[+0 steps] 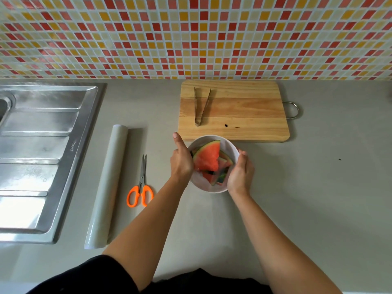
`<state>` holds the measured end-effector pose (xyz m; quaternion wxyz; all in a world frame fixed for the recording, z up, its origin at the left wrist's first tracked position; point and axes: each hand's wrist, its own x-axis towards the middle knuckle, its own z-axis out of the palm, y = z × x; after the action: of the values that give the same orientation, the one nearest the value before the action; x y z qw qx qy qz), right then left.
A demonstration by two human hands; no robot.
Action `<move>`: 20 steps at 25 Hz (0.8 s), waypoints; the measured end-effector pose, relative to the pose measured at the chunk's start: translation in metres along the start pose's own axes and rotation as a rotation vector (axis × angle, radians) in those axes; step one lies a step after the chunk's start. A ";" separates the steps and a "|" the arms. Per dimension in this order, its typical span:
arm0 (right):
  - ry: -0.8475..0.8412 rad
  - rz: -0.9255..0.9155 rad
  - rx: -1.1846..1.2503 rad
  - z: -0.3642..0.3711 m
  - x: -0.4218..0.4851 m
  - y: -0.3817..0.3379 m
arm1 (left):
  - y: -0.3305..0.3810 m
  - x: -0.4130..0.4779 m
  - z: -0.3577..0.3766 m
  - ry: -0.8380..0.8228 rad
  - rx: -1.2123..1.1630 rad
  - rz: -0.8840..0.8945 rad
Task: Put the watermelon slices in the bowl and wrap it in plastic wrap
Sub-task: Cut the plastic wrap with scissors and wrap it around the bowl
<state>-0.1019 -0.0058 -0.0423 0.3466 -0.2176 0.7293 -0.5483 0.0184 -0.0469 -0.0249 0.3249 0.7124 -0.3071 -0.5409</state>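
Note:
A white bowl [229, 146] sits on the grey counter just in front of the cutting board. Several red watermelon slices [207, 159] with green rind are piled inside it. A thin film of plastic wrap seems to lie over the bowl, hazy at the near rim. My left hand [181, 160] presses against the bowl's left side, thumb pointing up. My right hand [240, 174] cups the bowl's right near side. The roll of plastic wrap [109, 183] lies lengthwise on the counter to the left.
Orange-handled scissors [141, 187] lie between the roll and my left arm. A wooden cutting board [244, 111] behind the bowl carries metal tongs [201, 106]. A steel sink drainboard [42, 158] fills the left side. A tiled wall [195, 37] stands at the back.

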 end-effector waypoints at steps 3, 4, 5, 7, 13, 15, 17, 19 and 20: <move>0.048 -0.011 -0.023 0.002 -0.003 -0.007 | 0.002 -0.008 0.005 0.194 0.110 0.001; 0.063 -0.016 -0.037 0.003 -0.004 -0.008 | 0.001 -0.007 0.004 0.251 0.130 -0.019; 0.075 -0.008 -0.053 0.005 -0.006 -0.009 | -0.001 -0.004 0.004 0.307 0.131 -0.053; 0.093 0.050 -0.082 0.009 -0.009 -0.011 | -0.003 0.003 0.001 0.344 0.014 -0.089; -0.429 0.015 -0.051 -0.028 0.007 -0.003 | -0.028 0.007 -0.035 -0.017 -0.279 0.157; -0.712 -0.199 -0.207 -0.051 0.014 0.005 | -0.043 0.006 -0.055 -0.256 -0.193 0.275; -0.795 -0.358 -0.465 -0.056 0.016 0.007 | -0.053 -0.005 -0.058 -0.420 -0.106 0.283; -0.721 -0.440 -0.581 -0.051 0.016 0.010 | -0.055 -0.018 -0.045 -0.400 -0.106 0.258; -0.679 -0.457 -0.578 -0.048 0.013 0.010 | -0.054 -0.024 -0.039 -0.378 -0.126 0.265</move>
<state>-0.1458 0.0189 -0.0478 0.3608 -0.6252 0.6312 -0.2838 0.0557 0.0095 -0.0462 0.3736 0.5304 -0.4188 -0.6354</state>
